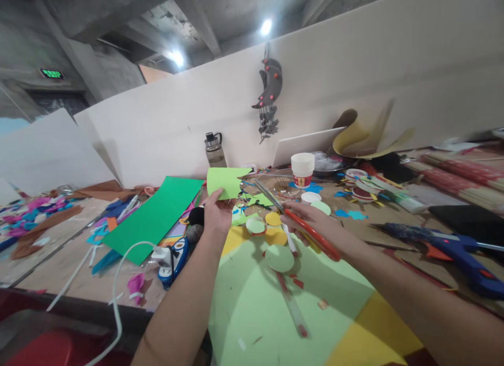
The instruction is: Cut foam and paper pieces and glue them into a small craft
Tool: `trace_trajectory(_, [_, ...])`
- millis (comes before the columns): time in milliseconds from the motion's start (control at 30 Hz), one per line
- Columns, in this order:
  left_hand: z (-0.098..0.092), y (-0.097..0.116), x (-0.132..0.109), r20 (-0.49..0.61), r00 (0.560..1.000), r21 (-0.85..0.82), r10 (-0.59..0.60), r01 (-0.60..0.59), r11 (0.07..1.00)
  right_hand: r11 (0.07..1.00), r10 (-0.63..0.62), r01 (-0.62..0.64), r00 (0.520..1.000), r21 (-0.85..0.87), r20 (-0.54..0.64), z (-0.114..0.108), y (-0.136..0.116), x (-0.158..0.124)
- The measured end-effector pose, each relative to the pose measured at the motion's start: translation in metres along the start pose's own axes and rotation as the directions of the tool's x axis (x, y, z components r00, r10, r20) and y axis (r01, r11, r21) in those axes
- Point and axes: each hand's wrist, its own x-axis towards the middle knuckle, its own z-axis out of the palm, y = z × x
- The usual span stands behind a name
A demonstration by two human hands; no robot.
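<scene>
My left hand (216, 215) is closed on a piece of light green paper (225, 181), held up above the table. My right hand (311, 221) grips red-handled scissors (305, 227); their blades (268, 194) are parted and point up-left toward the paper's lower right edge. Below the hands lie paper circles: a light green one (279, 257), a yellow one (273, 218) and a smaller green one (255, 225). They rest on large light green (255, 308) and yellow (374, 340) sheets.
A dark green sheet (155, 216) lies left of my left hand. A blue glue gun (452, 250) sits at right. A stack of paper cups (302, 169), a water bottle (214, 150), a clear ruler (293, 308), a white cable (118, 292) and scattered paper scraps crowd the table.
</scene>
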Motion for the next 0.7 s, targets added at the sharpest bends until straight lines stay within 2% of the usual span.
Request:
trace_trajectory(200, [-0.005, -0.001, 0.004, 0.053, 0.997, 0.083, 0.047, -0.051, 0.995, 1.000, -0.015, 0.014, 1.000, 0.011, 0.027, -0.001, -0.004, -0.003])
trace_trajectory(500, [0.001, -0.001, -0.005, 0.181, 0.983, 0.193, -0.027, -0.009, 0.981, 0.999, -0.004, 0.003, 1.000, 0.039, 0.024, -0.001, -0.005, -0.002])
trace_trajectory(700, [-0.003, -0.002, -0.003, 0.233, 0.971, 0.266, -0.054, -0.010, 0.964, 0.998, 0.015, -0.015, 1.000, 0.065, 0.001, -0.001, -0.006, -0.004])
